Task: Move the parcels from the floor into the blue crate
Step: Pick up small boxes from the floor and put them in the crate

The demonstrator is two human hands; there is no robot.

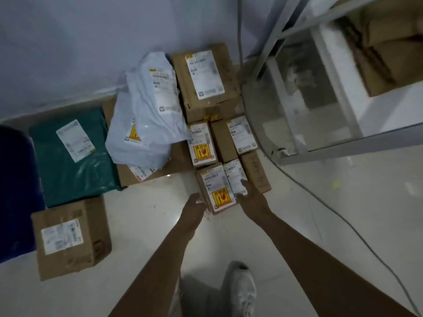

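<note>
Both hands flank the small fragile-stickered box on the floor, presumably to lift it from either side. Left hand touches its left edge, fingers hidden; grip cannot be told. Right hand, fingers straight, rests against its right side. Blue crate, far left of the box, is cut off.
</note>
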